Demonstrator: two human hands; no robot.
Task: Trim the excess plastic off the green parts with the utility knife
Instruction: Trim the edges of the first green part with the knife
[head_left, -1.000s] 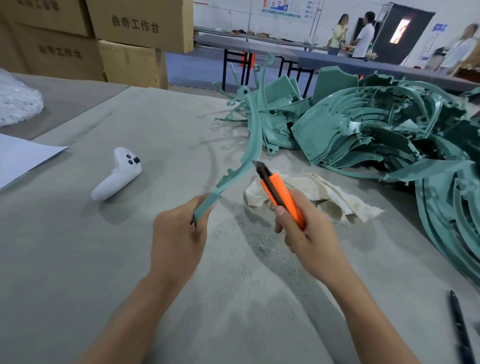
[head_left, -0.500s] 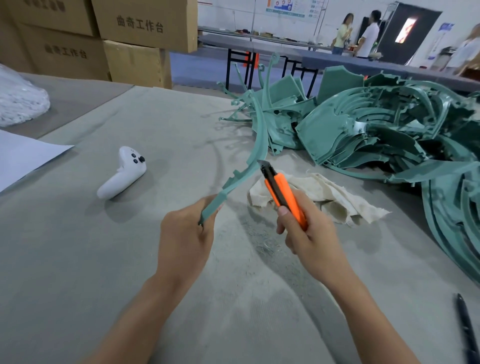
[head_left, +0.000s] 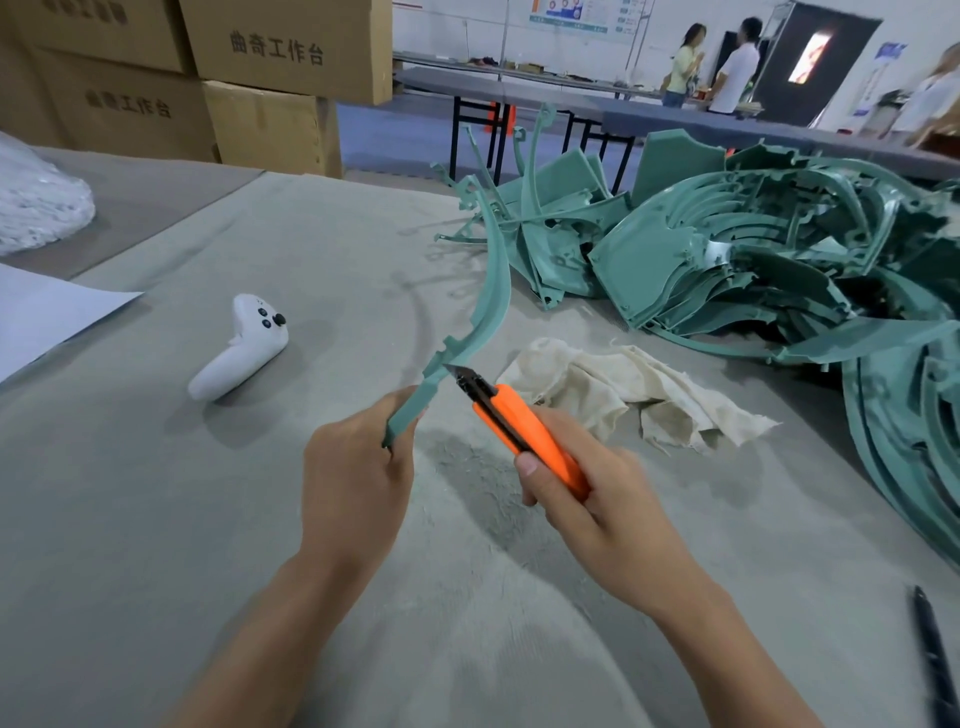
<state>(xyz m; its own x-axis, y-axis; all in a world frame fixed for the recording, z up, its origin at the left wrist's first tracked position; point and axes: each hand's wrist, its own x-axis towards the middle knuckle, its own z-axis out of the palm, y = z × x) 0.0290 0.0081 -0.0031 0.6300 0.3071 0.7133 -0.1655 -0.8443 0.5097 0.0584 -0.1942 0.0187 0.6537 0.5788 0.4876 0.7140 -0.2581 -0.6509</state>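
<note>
The green part (head_left: 493, 291) is held up over the middle of the table, with its lower end in the left hand (head_left: 358, 483). Behind it, at the far left, stand cardboard boxes (head_left: 291, 47). Two of them are printed with the dark characters 曲奇工作台. A poster on the back wall is too small to read.

The part is a long, thin, curved strip of teal plastic with small square tabs along its left edge. The fingers of the left hand are curled around it. The right hand (head_left: 597, 504) grasps an orange utility knife (head_left: 524, 426), and the tip of the blade lies at the edge of the strip, just above the left hand.

A big pile of green parts (head_left: 753, 260) lies at the far right of the table (head_left: 156, 519), which is covered with grey felt. Near the knife is a crumpled beige cloth (head_left: 597, 384). A white controller (head_left: 239, 353) and a sheet of paper (head_left: 41, 317) are at the left, and a black pen (head_left: 935, 660) is at the right edge. Farther back are long dark tables (head_left: 519, 98), and people (head_left: 685, 62) stand in a bright hall.
</note>
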